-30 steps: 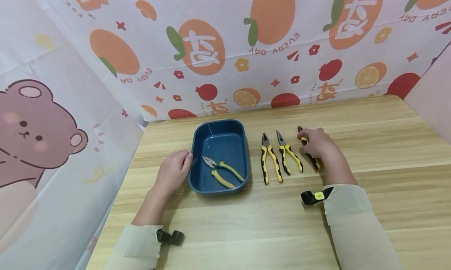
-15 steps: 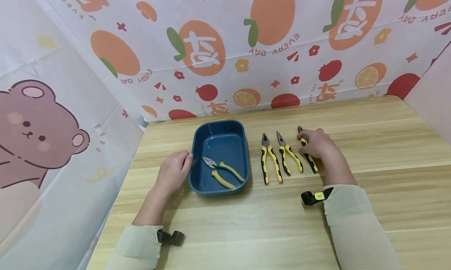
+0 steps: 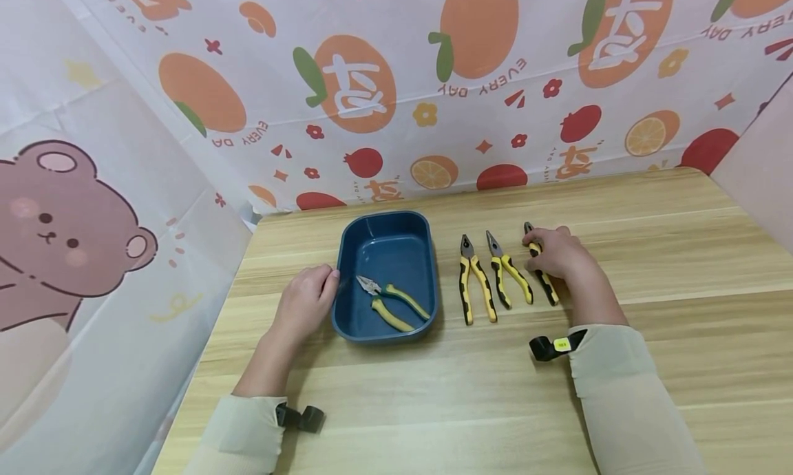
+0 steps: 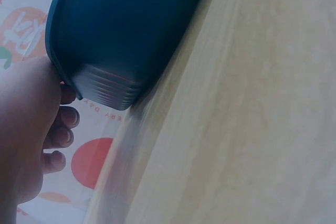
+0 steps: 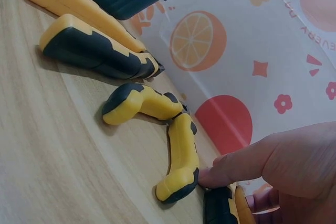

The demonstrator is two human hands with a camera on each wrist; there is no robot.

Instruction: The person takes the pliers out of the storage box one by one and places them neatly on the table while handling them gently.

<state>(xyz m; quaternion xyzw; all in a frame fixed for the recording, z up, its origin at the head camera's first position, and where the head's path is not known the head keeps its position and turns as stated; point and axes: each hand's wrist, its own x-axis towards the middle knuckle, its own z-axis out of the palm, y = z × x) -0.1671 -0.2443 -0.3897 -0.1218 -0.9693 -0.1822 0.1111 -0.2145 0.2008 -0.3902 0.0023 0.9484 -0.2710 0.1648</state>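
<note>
A dark blue plastic tray (image 3: 385,226) stands on the table, and one pair of pliers (image 3: 390,304) with green-and-yellow handles lies inside it. My left hand (image 3: 305,299) holds the tray's left rim; the left wrist view shows its fingers (image 4: 64,137) curled outside the wall. To the right of the tray lie black-and-yellow pliers (image 3: 476,282), then needle-nose pliers (image 3: 508,270), both with handles spread. My right hand (image 3: 560,253) grips a third pair of pliers (image 3: 546,283) between thumb and fingers, flat on the table. Its second handle is mostly hidden in the head view.
The wooden table (image 3: 434,406) reaches back to a fruit-print cloth (image 3: 396,151). A cloth with a bear print (image 3: 68,220) hangs at the left. Black wrist cameras sit on both sleeves.
Since one second ago, the handle end of the pliers under my right hand has shifted slightly left and toward me. The left hand and the tray stay in place.
</note>
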